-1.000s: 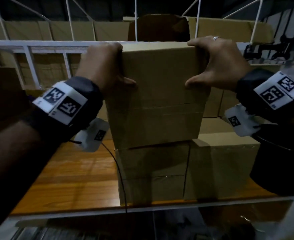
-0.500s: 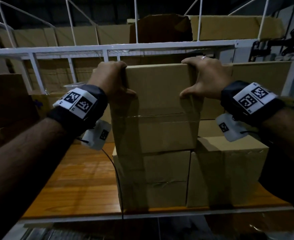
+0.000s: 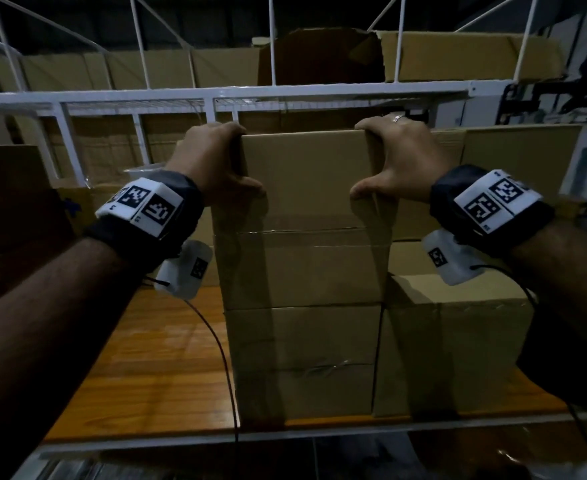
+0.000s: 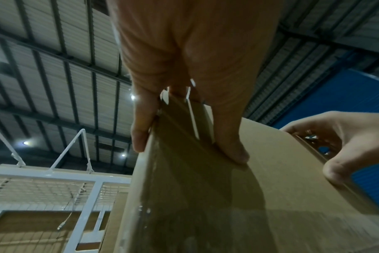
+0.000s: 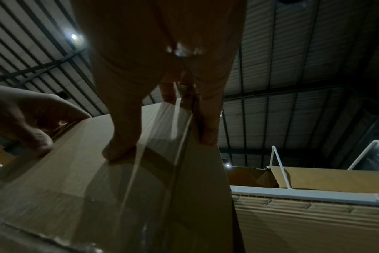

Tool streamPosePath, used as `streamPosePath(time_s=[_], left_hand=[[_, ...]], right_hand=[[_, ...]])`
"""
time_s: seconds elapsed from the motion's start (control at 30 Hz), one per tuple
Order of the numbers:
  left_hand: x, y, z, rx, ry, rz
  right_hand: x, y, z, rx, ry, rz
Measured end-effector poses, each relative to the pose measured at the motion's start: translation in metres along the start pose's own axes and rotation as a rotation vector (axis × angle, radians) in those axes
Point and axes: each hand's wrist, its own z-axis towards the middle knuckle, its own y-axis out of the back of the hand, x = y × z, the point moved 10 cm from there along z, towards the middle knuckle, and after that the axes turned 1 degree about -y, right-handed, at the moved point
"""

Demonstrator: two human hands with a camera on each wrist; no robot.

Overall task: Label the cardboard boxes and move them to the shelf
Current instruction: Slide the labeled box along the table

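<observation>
A plain cardboard box (image 3: 306,209) sits on top of another taped box (image 3: 302,358) on the wooden shelf board (image 3: 153,368). My left hand (image 3: 216,164) grips the top box's upper left corner, thumb on the front face and fingers round the side. My right hand (image 3: 392,161), with a ring, grips the upper right corner the same way. The left wrist view shows the left hand (image 4: 184,102) and thumb on the box (image 4: 270,196). In the right wrist view the right hand (image 5: 162,106) clasps the box edge (image 5: 119,188). No label shows on the faces in view.
A third box (image 3: 458,341) stands to the right of the stack. A white wire shelf (image 3: 216,98) runs just above the top box, with more cartons (image 3: 458,57) on it. Flat cardboard lines the back. The shelf's white front rail (image 3: 285,434) is near me.
The held box has come down and gone further in, from level with the upper wire shelf to sitting squarely on the lower box. Both hands keep their grip on its top corners.
</observation>
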Motion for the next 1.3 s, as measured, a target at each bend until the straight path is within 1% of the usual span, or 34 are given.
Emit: streamPosePath(time_s=[0.33, 0.7, 0.9, 1.0, 1.2, 1.3], left_hand=[[0.003, 0.003, 0.001, -0.014, 0.042, -0.015], [0.001, 0.004, -0.004, -0.054, 0.037, 0.014], [0.007, -0.007, -0.006, -0.03, 0.112, 0.02], [0.01, -0.01, -0.005, -0.022, 0.121, 0.001], [0.01, -0.01, -0.009, -0.033, 0.124, 0.001], [0.006, -0.008, -0.019, -0.07, 0.083, 0.051]], right_hand=[[0.003, 0.003, 0.0, 0.008, -0.025, 0.016], [0.0, -0.002, -0.001, -0.012, -0.02, 0.043], [-0.004, -0.008, -0.005, -0.03, -0.064, 0.049], [-0.002, -0.007, -0.007, -0.024, -0.074, 0.053], [0.007, -0.003, -0.013, -0.015, -0.112, -0.056], [0.024, 0.003, -0.021, -0.089, -0.059, -0.181]])
